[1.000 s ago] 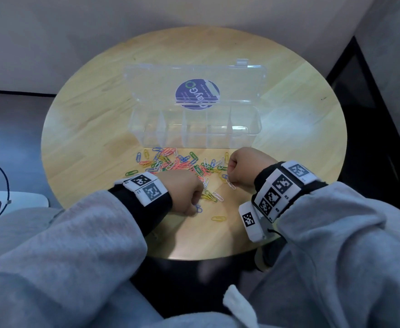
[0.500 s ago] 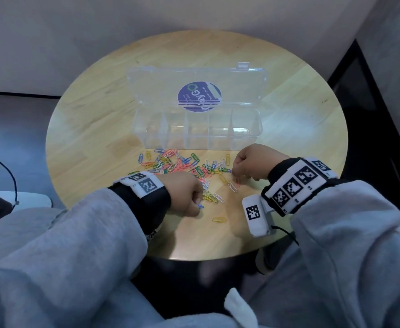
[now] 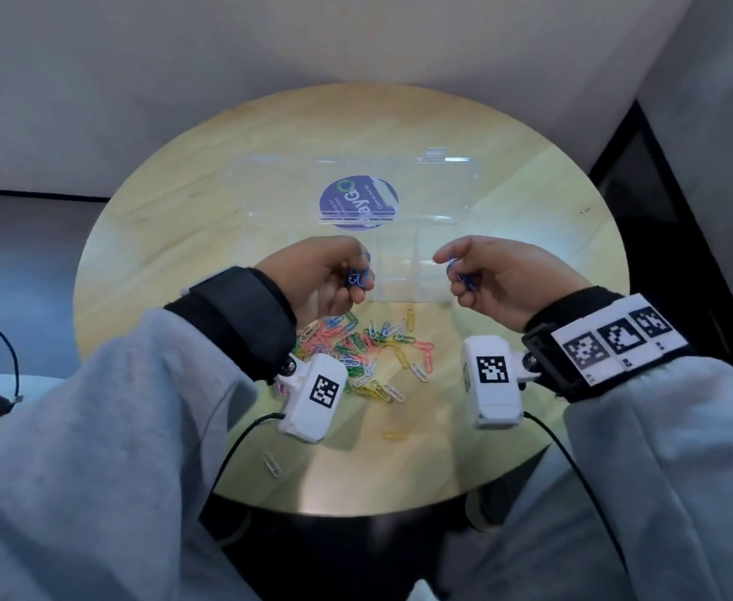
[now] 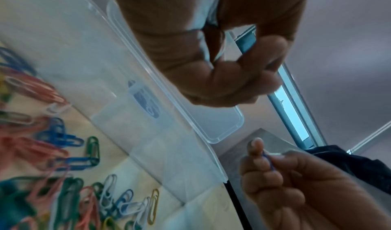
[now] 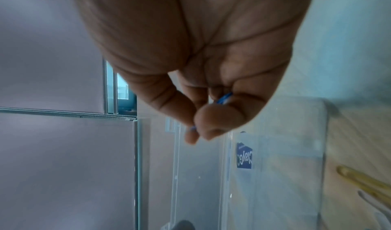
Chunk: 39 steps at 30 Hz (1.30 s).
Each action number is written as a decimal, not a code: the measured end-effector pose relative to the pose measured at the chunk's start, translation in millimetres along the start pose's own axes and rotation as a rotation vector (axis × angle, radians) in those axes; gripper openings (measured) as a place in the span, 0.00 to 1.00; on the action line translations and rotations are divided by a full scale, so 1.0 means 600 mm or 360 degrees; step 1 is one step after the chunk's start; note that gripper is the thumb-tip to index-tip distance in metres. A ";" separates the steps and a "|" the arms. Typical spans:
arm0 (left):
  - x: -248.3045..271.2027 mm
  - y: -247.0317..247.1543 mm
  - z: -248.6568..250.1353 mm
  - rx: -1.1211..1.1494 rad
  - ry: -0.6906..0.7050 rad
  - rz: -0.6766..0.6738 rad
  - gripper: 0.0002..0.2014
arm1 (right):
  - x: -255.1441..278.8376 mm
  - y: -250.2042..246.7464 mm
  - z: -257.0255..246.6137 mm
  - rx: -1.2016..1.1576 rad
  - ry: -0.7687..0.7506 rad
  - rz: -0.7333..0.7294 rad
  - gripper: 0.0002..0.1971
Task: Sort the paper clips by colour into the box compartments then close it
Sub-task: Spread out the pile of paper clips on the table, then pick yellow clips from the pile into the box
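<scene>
A clear compartment box (image 3: 436,271) stands open on the round table, its lid (image 3: 278,197) tilted back with a blue sticker (image 3: 358,201). Loose paper clips (image 3: 364,349) of mixed colours lie in a pile before it. My left hand (image 3: 358,279) is raised over the box's front left part and holds blue clips (image 3: 359,274) in curled fingers. My right hand (image 3: 455,275) hovers over the box's right part, pinching blue clips (image 3: 464,277) between thumb and fingers; the right wrist view shows these blue clips (image 5: 224,98) in the pinch. The compartments look empty where visible.
A yellow clip (image 3: 395,435) and a white clip (image 3: 272,464) lie apart near the table's front edge. The wooden table (image 3: 161,253) stands by a wall; a dark panel (image 3: 659,219) is at the right. Cables hang from both wrist cameras.
Both hands have lifted off the clip pile and moved forward over the box, each now holding blue clips. The head view has shifted.
</scene>
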<state>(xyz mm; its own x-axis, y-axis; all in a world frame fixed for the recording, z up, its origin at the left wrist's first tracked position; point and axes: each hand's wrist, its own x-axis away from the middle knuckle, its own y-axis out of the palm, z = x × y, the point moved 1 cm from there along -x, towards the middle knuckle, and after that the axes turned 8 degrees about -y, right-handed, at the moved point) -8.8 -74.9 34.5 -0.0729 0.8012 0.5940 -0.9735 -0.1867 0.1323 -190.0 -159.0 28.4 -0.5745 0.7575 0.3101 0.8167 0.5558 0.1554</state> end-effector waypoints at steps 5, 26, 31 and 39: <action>-0.038 0.016 0.012 0.0038 -0.0049 0.0111 0.05 | -0.019 -0.002 0.002 -0.0308 -0.0052 0.0224 0.11; -0.113 0.090 0.053 -0.0468 0.0083 0.0182 0.07 | -0.048 -0.042 -0.022 0.0411 -0.0147 0.0247 0.09; -0.084 0.075 0.050 -0.0338 0.0175 0.0102 0.11 | -0.025 -0.034 -0.013 0.0998 -0.0056 -0.0035 0.07; -0.002 0.006 -0.006 -0.1987 0.0124 0.0306 0.07 | -0.013 0.025 0.013 0.1681 -0.0163 -0.0416 0.07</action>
<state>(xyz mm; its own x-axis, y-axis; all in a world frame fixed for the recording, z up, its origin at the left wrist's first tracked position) -12.9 -74.4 31.8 -0.2069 0.8598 0.4668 -0.4839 0.3247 -0.8127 -174.0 -153.8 21.2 -0.7652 0.5710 0.2975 0.2379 0.6801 -0.6935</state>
